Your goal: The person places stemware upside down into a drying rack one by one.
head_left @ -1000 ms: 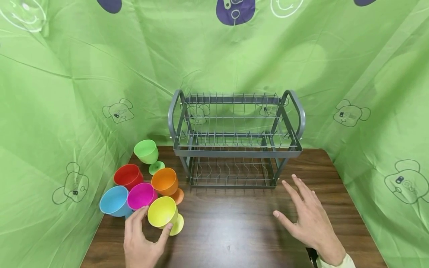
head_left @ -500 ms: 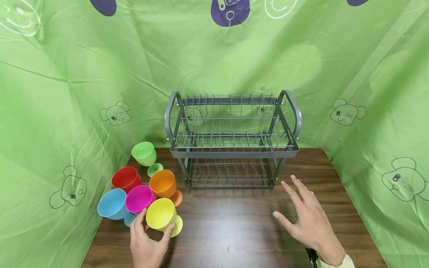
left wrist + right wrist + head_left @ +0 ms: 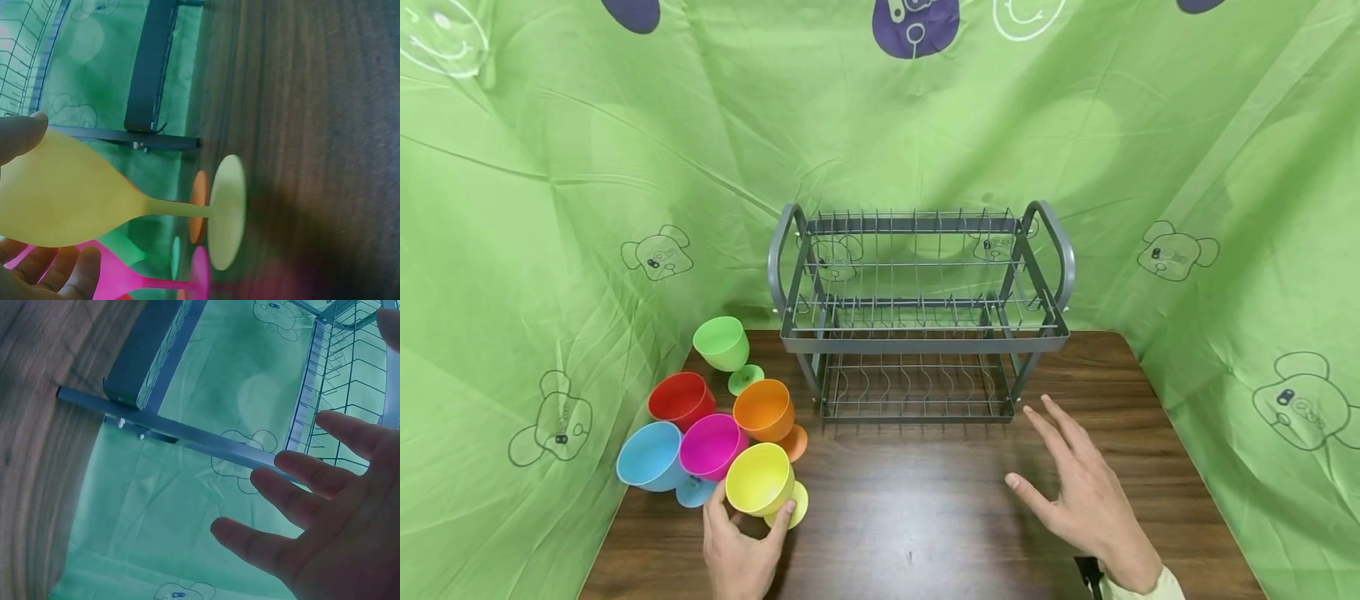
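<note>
My left hand (image 3: 741,546) grips the bowl of a yellow plastic goblet (image 3: 760,478), thumb on its right side and fingers on its left. In the left wrist view the stem and round foot (image 3: 227,212) stick out past the fingers. Close behind it stand a magenta goblet (image 3: 712,447) and an orange goblet (image 3: 763,410). A blue goblet (image 3: 651,456), a red goblet (image 3: 682,400) and a light green goblet (image 3: 722,343) make up the rest of the group. My right hand (image 3: 1086,492) hovers over the table's right side, fingers spread and holding nothing.
A grey two-tier dish rack (image 3: 925,343) with wire shelves and curved side handles stands at the back of the wooden table (image 3: 917,500). Green printed cloth (image 3: 880,108) hangs behind the table and along both sides.
My left hand has shifted right and its fingers have closed in around the yellow goblet's bowl. The goblets stay in their places; the right hand has barely moved.
</note>
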The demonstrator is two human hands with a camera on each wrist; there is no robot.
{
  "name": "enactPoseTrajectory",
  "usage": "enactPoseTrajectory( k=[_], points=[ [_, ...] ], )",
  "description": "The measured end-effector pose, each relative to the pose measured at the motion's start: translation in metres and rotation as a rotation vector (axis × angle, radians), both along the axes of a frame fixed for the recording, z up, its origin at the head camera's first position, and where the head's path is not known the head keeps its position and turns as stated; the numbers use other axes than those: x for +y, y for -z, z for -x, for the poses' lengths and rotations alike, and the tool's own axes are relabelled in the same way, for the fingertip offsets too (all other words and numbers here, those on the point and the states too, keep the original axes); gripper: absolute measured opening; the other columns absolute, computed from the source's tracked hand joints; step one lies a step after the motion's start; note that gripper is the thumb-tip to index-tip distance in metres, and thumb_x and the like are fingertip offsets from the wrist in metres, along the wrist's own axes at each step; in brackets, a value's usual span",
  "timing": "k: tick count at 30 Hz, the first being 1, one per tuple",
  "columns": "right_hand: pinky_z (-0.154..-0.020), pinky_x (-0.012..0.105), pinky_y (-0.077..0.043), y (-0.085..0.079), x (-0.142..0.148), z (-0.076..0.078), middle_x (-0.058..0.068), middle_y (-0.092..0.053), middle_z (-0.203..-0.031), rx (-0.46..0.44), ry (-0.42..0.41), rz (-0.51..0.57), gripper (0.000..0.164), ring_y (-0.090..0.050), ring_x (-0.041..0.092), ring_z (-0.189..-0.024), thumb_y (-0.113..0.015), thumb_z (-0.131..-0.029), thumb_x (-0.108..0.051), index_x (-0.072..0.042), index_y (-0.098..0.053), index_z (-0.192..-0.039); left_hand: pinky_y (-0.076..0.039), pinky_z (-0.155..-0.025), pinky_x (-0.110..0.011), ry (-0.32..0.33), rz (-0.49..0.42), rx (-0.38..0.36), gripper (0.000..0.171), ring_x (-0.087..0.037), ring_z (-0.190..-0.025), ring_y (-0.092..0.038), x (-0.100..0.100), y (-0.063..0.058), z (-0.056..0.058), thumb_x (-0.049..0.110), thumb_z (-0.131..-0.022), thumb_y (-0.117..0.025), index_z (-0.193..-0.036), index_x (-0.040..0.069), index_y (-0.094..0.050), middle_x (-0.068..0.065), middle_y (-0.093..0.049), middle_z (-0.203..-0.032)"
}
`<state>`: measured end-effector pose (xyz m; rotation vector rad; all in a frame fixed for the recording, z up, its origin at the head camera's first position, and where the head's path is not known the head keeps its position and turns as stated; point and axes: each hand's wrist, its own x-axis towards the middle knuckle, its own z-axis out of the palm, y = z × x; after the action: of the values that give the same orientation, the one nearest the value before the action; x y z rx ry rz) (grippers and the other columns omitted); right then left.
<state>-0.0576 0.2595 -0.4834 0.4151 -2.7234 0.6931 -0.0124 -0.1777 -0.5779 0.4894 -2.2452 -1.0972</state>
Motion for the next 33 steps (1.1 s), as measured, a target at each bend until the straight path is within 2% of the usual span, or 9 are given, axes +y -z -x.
enactPoseTrajectory(
  k=[5,10,14,17,22,27,33],
  points=[
    [-0.099,0.075,-0.047,0.000,-0.004,-0.001,0.006,-0.033,-0.173,-0.015,-0.012,0.064,0.098,-0.045,0.045,-0.147,-0.089,-0.083,-0.039,-0.030,-0.037,-0.165,-0.039,-0.091,0.004,0.006,-0.015,0.008,0.105,0.008,-0.114,-0.046,0.000,0.006,0.000,0.013,-0.061,-0.104,-0.148,0.000,-0.047,-0.015,-0.059,-0.130],
    [-0.107,0.066,-0.047,0.001,-0.008,0.000,0.006,-0.037,-0.170,-0.002,-0.060,0.134,0.098,-0.048,0.040,-0.146,-0.091,-0.081,-0.029,-0.026,-0.039,-0.164,-0.039,-0.092,0.004,0.032,-0.036,0.010,0.104,0.007,-0.117,-0.047,0.000,0.005,0.001,0.011,-0.061,-0.104,-0.148,0.001,-0.048,-0.015,-0.058,-0.134],
    [-0.120,0.032,-0.039,0.002,-0.012,0.001,0.007,-0.040,-0.168,0.006,-0.097,0.185,0.096,-0.050,0.036,-0.145,-0.091,-0.080,-0.024,-0.023,-0.042,-0.162,-0.041,-0.093,0.003,0.076,-0.021,0.033,0.104,0.005,-0.120,-0.048,0.001,0.002,0.001,0.011,-0.060,-0.104,-0.148,0.000,-0.050,-0.015,-0.058,-0.136],
    [-0.118,0.011,-0.025,0.002,-0.015,0.001,0.006,-0.042,-0.167,-0.007,-0.118,0.226,0.093,-0.047,0.025,-0.148,-0.090,-0.081,-0.022,-0.023,-0.044,-0.162,-0.040,-0.096,0.002,0.105,-0.017,0.036,0.103,0.004,-0.121,-0.048,0.004,0.000,0.001,0.011,-0.061,-0.104,-0.149,0.002,-0.051,-0.013,-0.057,-0.137],
    [-0.115,0.012,-0.035,0.003,-0.021,0.000,0.007,-0.045,-0.165,-0.016,-0.181,0.325,0.091,-0.044,0.008,-0.149,-0.090,-0.080,-0.013,-0.018,-0.046,-0.160,-0.040,-0.100,0.001,0.157,0.006,0.059,0.106,0.002,-0.120,-0.050,0.011,-0.003,0.003,0.012,-0.060,-0.104,-0.152,0.009,-0.052,-0.012,-0.057,-0.137],
    [-0.113,0.013,-0.042,0.003,-0.028,0.000,0.012,-0.047,-0.163,-0.014,-0.283,0.439,0.086,-0.047,0.009,-0.148,-0.086,-0.080,-0.002,-0.007,-0.048,-0.157,-0.036,-0.104,-0.001,0.212,0.065,0.102,0.109,-0.006,-0.120,-0.052,0.015,-0.006,0.004,0.014,-0.059,-0.103,-0.156,0.013,-0.052,-0.016,-0.058,-0.136],
    [-0.112,0.019,-0.048,0.004,-0.035,-0.002,0.012,-0.047,-0.162,-0.030,-0.333,0.500,0.084,-0.048,0.010,-0.147,-0.085,-0.081,0.002,-0.005,-0.048,-0.156,-0.034,-0.105,-0.010,0.280,0.093,0.085,0.110,-0.012,-0.121,-0.052,0.019,-0.016,0.008,0.015,-0.059,-0.102,-0.158,0.018,-0.052,-0.014,-0.057,-0.135]
  ],
)
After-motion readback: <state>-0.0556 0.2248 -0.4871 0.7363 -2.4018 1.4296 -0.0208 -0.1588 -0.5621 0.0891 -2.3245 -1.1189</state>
